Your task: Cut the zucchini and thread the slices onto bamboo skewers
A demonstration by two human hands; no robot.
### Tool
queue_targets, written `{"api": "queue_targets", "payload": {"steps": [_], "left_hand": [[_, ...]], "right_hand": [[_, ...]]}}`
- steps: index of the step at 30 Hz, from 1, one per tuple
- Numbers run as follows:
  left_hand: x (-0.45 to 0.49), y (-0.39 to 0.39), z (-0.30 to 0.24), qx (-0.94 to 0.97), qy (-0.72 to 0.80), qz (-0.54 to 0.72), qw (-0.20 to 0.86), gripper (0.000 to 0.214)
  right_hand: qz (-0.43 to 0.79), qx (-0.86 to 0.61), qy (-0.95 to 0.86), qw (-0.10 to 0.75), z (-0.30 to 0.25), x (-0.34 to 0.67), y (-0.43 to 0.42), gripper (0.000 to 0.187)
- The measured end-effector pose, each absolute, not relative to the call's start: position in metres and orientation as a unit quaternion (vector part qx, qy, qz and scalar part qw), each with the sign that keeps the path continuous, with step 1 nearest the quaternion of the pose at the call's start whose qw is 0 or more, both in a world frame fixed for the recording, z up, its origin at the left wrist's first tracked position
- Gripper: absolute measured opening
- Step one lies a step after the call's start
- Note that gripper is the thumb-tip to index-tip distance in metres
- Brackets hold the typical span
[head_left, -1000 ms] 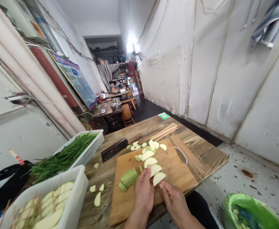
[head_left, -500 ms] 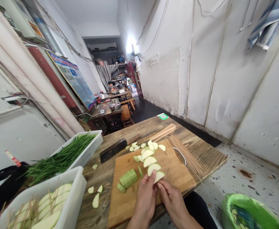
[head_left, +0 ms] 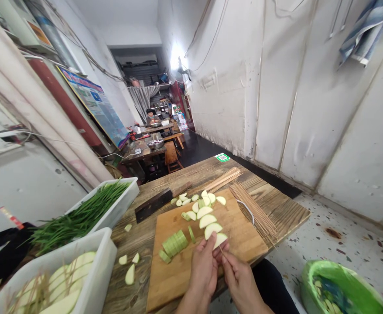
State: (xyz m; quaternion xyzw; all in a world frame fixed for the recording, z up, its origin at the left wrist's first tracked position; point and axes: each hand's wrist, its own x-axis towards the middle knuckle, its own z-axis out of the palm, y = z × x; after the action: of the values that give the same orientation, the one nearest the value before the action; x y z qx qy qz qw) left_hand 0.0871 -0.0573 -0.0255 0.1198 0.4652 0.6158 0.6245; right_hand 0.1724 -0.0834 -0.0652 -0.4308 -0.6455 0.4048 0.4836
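Note:
My left hand [head_left: 204,264] is closed, thumb on top, around a half-round zucchini slice [head_left: 220,239] with white flesh and a green rim. More slices [head_left: 207,220] line up beyond it over the board; whether they share one stick is unclear. Pinched in the fingers of my right hand [head_left: 242,272] is a thin bamboo skewer [head_left: 222,250], its short visible part pointing at the held slice. Both hands are close together above the near edge of the wooden cutting board [head_left: 168,288]. A row of cut zucchini [head_left: 174,245] lies on the board to the left.
A dark cleaver [head_left: 154,205] lies behind the board. Loose skewers [head_left: 253,209] are at the right, by the board's metal handle. At left stand white tubs of green chives [head_left: 96,203] and of skewered slices [head_left: 70,279]. A green-lined bin [head_left: 348,283] is on the floor.
My right hand has drawn slightly back from the left, and a short length of skewer now shows between them. The left hand keeps its hold on the slice. The view has shifted a little.

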Motion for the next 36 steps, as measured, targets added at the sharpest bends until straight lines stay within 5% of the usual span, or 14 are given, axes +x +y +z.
{"api": "queue_targets", "payload": {"steps": [17, 29, 36], "left_hand": [[0.090, -0.052, -0.036, 0.098, 0.466, 0.618, 0.625, 0.006], [0.085, -0.049, -0.033, 0.171, 0.449, 0.617, 0.623, 0.033], [0.079, -0.036, -0.019, 0.136, 0.501, 0.603, 0.606, 0.023]], "right_hand": [[0.422, -0.447, -0.627, 0.479, -0.071, 0.168, -0.077, 0.038], [0.405, -0.451, -0.642, 0.470, -0.064, 0.173, -0.076, 0.029], [0.412, -0.436, -0.655, 0.459, -0.062, 0.177, -0.085, 0.027]]}}
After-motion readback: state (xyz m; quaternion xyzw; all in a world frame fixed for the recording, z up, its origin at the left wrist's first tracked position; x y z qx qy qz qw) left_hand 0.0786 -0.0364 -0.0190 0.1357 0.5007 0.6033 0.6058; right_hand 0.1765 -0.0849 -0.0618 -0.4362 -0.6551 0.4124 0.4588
